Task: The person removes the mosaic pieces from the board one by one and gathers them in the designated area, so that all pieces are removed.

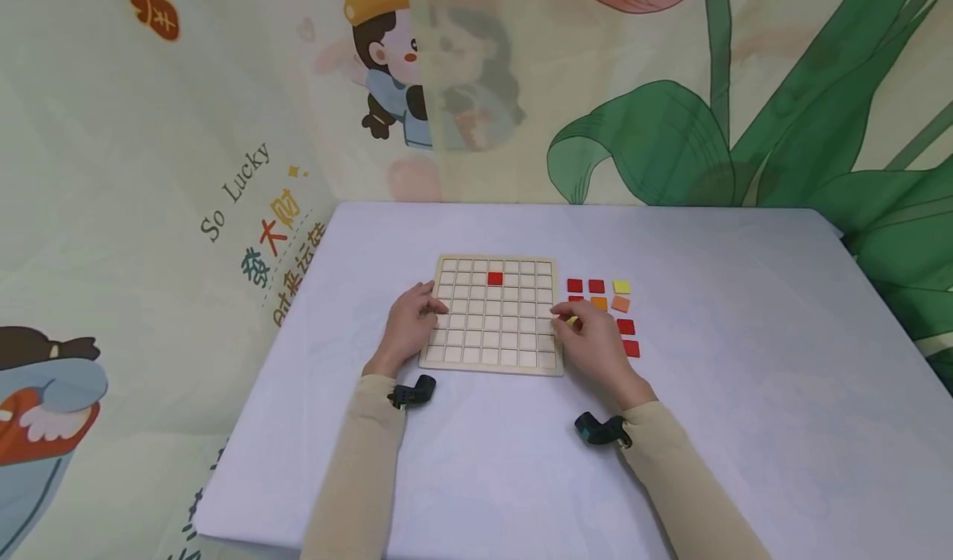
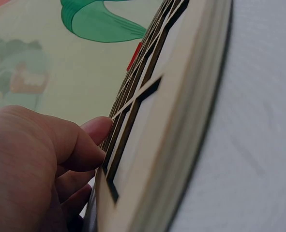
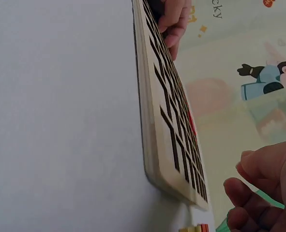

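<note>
A square wooden grid board (image 1: 488, 363) lies on the table, with one red square tile (image 1: 495, 279) in a cell of its upper part. My left hand (image 1: 408, 318) holds the board's left edge, thumb over the rim and fingers bent beside it. Above the board's right edge is my right hand (image 1: 596, 341); the right wrist view shows its thumb (image 3: 266, 162) and index finger apart, with nothing visible between them. Something yellow (image 1: 572, 320) shows beside those fingers in the head view. The right hand partly hides the loose tiles under it.
Right of the board lie loose square tiles: several red ones (image 1: 596, 285), a yellow one (image 1: 621, 287) and orange ones (image 1: 620, 304). A white cloth covers the table (image 1: 744, 361). A printed curtain (image 1: 476, 171) hangs behind and at the left.
</note>
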A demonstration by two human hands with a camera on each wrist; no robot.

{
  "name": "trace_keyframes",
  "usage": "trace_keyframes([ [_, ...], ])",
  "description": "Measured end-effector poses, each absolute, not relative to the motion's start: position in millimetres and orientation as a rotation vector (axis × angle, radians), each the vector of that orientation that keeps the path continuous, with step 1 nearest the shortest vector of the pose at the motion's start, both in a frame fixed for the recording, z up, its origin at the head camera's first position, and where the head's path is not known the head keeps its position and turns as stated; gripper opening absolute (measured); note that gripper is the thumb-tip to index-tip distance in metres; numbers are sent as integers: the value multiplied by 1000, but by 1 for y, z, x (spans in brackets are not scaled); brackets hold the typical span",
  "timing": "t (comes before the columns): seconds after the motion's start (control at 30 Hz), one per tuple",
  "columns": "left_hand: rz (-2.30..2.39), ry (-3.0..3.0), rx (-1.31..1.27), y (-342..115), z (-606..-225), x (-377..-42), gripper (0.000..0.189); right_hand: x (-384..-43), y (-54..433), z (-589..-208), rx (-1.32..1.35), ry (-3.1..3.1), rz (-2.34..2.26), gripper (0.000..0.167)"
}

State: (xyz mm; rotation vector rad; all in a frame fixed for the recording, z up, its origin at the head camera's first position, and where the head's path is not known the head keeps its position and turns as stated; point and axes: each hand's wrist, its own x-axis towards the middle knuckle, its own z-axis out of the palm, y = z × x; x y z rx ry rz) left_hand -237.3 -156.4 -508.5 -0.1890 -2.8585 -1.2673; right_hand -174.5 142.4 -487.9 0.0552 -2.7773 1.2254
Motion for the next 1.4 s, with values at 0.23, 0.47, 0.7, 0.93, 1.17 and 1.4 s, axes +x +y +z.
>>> trace_keyframes([
  [0.23,-1307,-2839,-210,-159,-509,-237,23,-192,122,-481,117,-2803,1218,24],
  [0.47,-1307,-2839,-219,-160,-510,-238,23,-212,119,-483,83,-2848,1259,28],
  [0.7,-1305,-2837,-207,-160,-511,-240,23,-235,120,-485,94,-2895,1250,30],
  [0.93,-1301,-2853,-167,-159,-510,-238,23,-253,113,-487,144,-2933,1214,27],
  [1.17,-1303,-2853,-163,-158,-508,-237,23,-263,96,-482,205,-2970,1189,28],
  [1.4,-1302,-2857,-172,-157,-510,-237,24,-268,87,-482,232,-3019,1144,31],
])
